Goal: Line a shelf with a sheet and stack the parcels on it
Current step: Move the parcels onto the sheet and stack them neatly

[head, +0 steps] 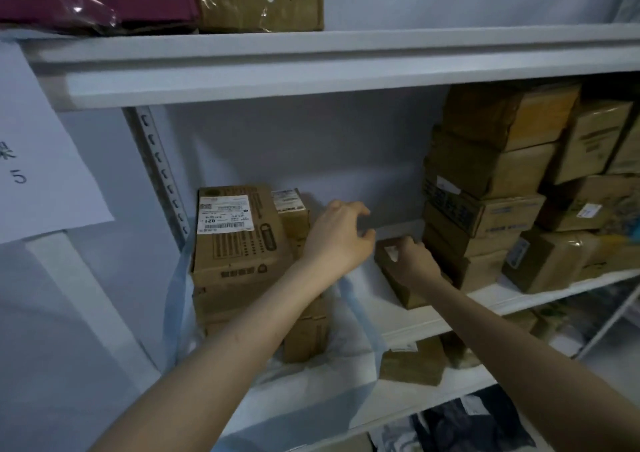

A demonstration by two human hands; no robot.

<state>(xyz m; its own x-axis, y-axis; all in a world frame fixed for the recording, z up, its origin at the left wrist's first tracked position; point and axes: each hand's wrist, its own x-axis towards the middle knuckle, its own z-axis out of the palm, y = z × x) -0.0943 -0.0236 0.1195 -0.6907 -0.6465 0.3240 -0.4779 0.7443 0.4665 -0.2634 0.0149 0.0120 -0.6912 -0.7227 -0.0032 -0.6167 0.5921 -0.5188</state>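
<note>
A small cardboard parcel [398,271] lies on the white shelf [491,295] at centre-right of the frame, just left of a tall stack of brown boxes [485,188]. The right hand [414,261] rests on top of it, fingers curled down over its far edge in a grip. The left hand [341,235] hovers just left of it, fingers loosely spread and half curled, holding nothing, beside a large labelled carton [239,240] stacked on other boxes at centre-left. A translucent bluish-white sheet [360,320] lies under that carton and drapes over the shelf's front edge.
</note>
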